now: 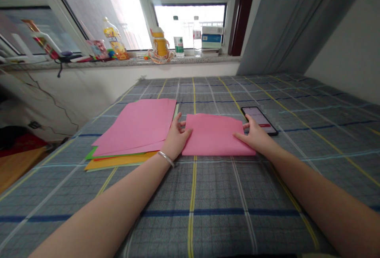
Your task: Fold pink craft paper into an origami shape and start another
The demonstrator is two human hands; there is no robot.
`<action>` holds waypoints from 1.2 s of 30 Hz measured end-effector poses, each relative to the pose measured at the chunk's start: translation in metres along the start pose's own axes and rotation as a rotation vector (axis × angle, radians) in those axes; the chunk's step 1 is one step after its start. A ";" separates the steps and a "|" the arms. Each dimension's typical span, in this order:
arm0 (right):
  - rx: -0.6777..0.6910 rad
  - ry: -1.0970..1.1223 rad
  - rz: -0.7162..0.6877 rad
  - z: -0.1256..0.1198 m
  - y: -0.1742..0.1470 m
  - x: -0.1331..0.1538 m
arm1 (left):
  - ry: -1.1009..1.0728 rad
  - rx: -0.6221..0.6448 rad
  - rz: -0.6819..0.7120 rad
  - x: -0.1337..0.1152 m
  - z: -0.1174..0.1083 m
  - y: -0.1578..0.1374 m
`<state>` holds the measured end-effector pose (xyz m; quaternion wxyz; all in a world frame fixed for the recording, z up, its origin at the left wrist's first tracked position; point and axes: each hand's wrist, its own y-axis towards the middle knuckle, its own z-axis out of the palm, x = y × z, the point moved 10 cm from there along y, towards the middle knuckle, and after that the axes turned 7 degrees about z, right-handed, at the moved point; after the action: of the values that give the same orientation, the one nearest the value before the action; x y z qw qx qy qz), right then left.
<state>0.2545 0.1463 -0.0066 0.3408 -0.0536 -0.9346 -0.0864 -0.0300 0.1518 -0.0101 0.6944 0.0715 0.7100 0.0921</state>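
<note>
A folded sheet of pink paper (214,136) lies in front of me, its fold along the near edge. My left hand (175,134) grips its left edge, thumb on top and fingers behind. At the opposite side my right hand (254,133) pinches the right edge in the same way. Just left of my left hand is a stack of coloured paper (138,125), pink on top, with green, red and orange edges showing beneath. A phone (261,121) with its screen lit lies beyond my right hand, partly covered by it.
The plaid cloth (213,194) covers the surface under everything. Along the windowsill (192,60) stand a yellow bottle (160,44), a clear plastic bottle (196,38), a juice bottle (114,40) and stacked boxes (211,38). A grey curtain (276,24) hangs at the right.
</note>
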 end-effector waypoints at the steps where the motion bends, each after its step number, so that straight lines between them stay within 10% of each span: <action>1: 0.012 0.014 0.011 0.001 -0.001 -0.001 | -0.040 -0.007 -0.016 0.000 0.000 -0.001; 20: 0.238 0.770 0.207 0.016 -0.007 0.001 | -0.022 0.073 -0.048 -0.017 0.006 -0.009; 36: 0.153 0.698 0.143 0.000 -0.009 0.007 | 0.056 0.011 0.052 -0.019 -0.004 -0.007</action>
<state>0.2477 0.1378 -0.0028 0.6475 -0.0604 -0.7596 -0.0052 -0.0329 0.1407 0.0067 0.6714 0.0911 0.7275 0.1081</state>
